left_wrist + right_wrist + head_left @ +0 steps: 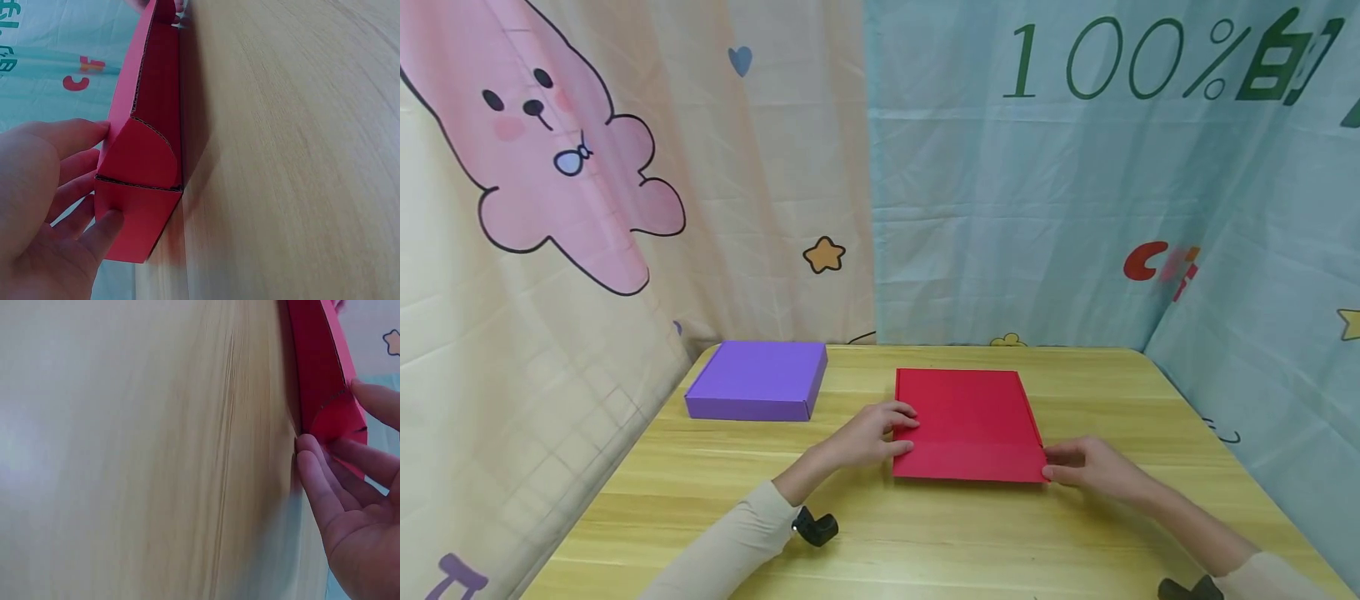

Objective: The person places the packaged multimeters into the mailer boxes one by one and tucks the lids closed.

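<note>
A red cardboard mailer box (958, 408) lies on the table in front of me, its lid lowered. The lid's front panel stands out over the front, and a rounded corner flap (140, 156) shows under it in the left wrist view. My left hand (872, 433) rests at the box's left edge, thumb and fingers on the lid, with one finger against the side wall. At the front right corner my right hand (1093, 468) pinches the lid's edge and corner flap, its thumb on the lid and fingers at the flap (334, 419).
A closed purple box (756, 379) sits at the back left of the wooden table (925, 550). Printed curtains (1000, 183) hang behind the table and along both sides. Black wrist cameras (816, 527) are strapped near both sleeves.
</note>
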Demonstrator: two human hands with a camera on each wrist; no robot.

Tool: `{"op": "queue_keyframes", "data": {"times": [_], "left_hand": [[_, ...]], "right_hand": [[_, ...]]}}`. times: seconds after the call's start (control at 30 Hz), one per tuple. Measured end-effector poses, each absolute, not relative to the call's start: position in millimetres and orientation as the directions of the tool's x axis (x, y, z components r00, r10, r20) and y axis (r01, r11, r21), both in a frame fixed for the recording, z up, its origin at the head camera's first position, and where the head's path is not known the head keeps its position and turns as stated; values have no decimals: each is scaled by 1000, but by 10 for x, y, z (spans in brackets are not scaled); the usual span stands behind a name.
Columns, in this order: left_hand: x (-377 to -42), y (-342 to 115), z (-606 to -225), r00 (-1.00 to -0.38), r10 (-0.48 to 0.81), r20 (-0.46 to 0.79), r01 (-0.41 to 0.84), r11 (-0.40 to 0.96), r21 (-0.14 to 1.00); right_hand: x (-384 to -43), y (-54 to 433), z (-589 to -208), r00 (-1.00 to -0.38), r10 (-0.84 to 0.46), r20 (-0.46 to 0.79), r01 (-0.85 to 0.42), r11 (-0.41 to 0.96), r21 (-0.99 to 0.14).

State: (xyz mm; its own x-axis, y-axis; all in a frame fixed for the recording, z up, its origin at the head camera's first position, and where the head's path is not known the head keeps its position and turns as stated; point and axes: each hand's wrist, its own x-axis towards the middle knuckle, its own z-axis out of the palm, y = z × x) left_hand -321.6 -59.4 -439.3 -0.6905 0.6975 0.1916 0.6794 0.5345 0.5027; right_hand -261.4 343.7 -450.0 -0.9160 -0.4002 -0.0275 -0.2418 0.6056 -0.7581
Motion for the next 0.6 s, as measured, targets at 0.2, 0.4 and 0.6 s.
{"op": "queue_keyframes", "data": {"times": [0.2, 0.4, 0.6], "left_hand": [[-3211, -591, -4379, -693, 696, 189, 673, 530, 517], [-3203, -590, -4366, -697, 695, 179, 668, 537, 515], [-3207, -594, -4381, -696, 698, 169, 665, 536, 521]], "right_hand": [[-2559, 3364, -4476, -927, -352, -133, -71, 510, -857], [-2537, 3333, -4464, -924, -333, -191, 27, 440, -897], [-2570, 3313, -4446, -940, -278, -199, 9, 562, -827]]}}
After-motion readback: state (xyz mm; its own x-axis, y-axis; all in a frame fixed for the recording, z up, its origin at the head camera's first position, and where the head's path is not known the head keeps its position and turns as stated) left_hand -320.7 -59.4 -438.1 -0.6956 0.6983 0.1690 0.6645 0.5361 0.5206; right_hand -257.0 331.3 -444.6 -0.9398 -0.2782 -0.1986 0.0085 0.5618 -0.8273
